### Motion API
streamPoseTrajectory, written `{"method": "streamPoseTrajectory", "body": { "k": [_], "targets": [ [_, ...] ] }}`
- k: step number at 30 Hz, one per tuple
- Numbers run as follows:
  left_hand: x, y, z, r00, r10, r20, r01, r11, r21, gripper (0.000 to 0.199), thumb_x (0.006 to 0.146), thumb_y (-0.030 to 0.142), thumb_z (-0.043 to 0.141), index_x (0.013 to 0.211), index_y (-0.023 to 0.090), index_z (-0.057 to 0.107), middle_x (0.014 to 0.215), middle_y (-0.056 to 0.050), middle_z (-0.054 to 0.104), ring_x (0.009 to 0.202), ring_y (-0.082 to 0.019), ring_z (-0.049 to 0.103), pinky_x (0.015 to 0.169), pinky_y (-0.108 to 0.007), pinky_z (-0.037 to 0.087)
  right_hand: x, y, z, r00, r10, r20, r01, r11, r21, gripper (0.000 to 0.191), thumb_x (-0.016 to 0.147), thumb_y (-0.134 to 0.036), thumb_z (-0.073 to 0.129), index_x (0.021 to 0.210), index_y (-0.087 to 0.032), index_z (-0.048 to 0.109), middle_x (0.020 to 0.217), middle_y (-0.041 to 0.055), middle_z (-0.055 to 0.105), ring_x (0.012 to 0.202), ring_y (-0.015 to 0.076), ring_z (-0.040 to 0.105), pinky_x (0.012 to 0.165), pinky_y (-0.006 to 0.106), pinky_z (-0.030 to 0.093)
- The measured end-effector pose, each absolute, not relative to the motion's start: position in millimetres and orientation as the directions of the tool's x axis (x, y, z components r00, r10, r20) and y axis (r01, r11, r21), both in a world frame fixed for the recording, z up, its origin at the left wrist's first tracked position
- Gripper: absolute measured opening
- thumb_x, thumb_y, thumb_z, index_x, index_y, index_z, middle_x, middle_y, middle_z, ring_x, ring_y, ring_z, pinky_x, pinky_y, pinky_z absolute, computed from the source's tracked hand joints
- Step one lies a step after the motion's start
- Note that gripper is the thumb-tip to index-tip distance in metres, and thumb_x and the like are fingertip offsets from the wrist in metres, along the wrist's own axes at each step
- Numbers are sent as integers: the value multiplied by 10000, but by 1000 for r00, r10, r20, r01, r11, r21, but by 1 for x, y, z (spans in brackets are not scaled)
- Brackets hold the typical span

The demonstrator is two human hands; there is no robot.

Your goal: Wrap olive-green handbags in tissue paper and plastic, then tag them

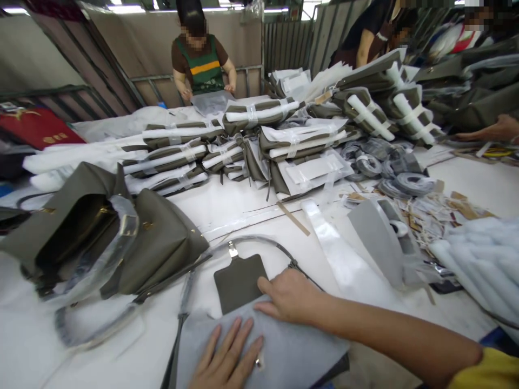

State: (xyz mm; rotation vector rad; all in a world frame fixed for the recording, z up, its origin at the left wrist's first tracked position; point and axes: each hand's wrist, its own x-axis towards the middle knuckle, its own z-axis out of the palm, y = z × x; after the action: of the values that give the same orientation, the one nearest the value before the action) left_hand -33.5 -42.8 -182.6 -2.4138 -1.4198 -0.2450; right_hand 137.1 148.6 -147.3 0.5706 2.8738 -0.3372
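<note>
A bag lies flat at the bottom centre, covered by a grey translucent sheet (pixel 300 343), with dark edges showing beneath. My left hand (pixel 229 356) rests on the sheet, its fingers spread, left of a small metal clasp (pixel 258 361). Just above, my right hand (pixel 290 297) has its thumb and forefinger at the sheet's upper edge, beside the lower right part of a dark olive flap (pixel 240 282). What its fingers pinch is too small to make out. The flap has a metal clip (pixel 232 249) at its top, inside a wrapped handle (pixel 259 237) that arches over the table.
An open olive bag (pixel 158 243) with wrapped handles stands on the left. Wrapped bags (pixel 243 116) are piled across the back. At right are a tape dispenser (pixel 379 237), tape rolls (pixel 409 183) and white padded rolls (pixel 482 254). A person (pixel 205 65) works across the table.
</note>
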Motion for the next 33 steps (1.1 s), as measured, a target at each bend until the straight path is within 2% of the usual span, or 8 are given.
{"method": "streamPoseTrajectory", "body": {
  "k": [4,7,10,15,17,20,25,33],
  "targets": [
    [-24,-53,-167,382,910,164,924,-373,-84,732,915,656,452,1511,242,352,1550,-66,417,1414,-262,396,1200,-449,223,140,148,-149,-916,377,-140,399,891,-215,454,968,-580,441,1053,-170,617,788,107,737,735,257,704,646,302,456],
    [-18,-59,-163,306,950,56,950,-309,45,733,932,609,473,1544,277,244,1611,-58,294,1465,-263,310,1188,-484,262,126,155,-144,-913,407,5,373,841,-392,330,981,-462,499,1055,-171,638,945,112,738,918,249,687,802,323,477],
    [-16,-61,-163,269,963,15,952,-268,152,712,938,598,478,1543,309,240,1619,-52,271,1476,-269,287,1199,-513,234,94,168,-139,-865,495,85,373,747,-551,314,954,-349,577,1199,-159,622,1156,137,704,1115,261,630,956,352,445],
    [-15,-61,-162,246,969,-18,937,-233,259,695,938,597,484,1533,311,267,1628,-46,250,1498,-259,229,1219,-514,175,52,185,-136,-819,574,-12,440,614,-656,387,888,-277,666,1239,-114,647,884,81,769,885,234,716,821,315,522],
    [-15,-62,-161,242,970,-13,930,-228,288,683,940,597,478,1528,309,282,1626,-47,257,1500,-256,222,1221,-515,168,57,181,-133,-817,577,-6,416,581,-700,454,907,-285,643,1327,-119,598,884,52,778,896,216,722,838,310,534],
    [-17,-62,-161,243,970,16,918,-236,320,679,939,595,480,1520,288,308,1613,-66,291,1494,-268,241,1216,-532,178,88,161,-125,-862,504,53,292,580,-760,370,929,-338,617,1269,-200,663,1060,6,772,1019,188,709,937,289,528],
    [-25,-62,-164,280,950,141,878,-313,363,668,914,564,546,1476,231,404,1515,-118,460,1409,-288,408,1205,-543,226,146,123,-129,-940,197,278,-91,641,-762,273,959,-247,572,1191,-259,715,1209,13,724,1179,182,651,1093,353,469],
    [-29,-67,-166,309,878,366,863,-421,280,663,887,565,602,1393,149,497,1299,-151,645,1214,-282,598,1134,-524,387,167,111,-161,-912,45,408,-272,679,-682,325,974,-162,538,1263,-229,670,1280,74,682,1299,181,559,1106,386,478]
  ]
}}
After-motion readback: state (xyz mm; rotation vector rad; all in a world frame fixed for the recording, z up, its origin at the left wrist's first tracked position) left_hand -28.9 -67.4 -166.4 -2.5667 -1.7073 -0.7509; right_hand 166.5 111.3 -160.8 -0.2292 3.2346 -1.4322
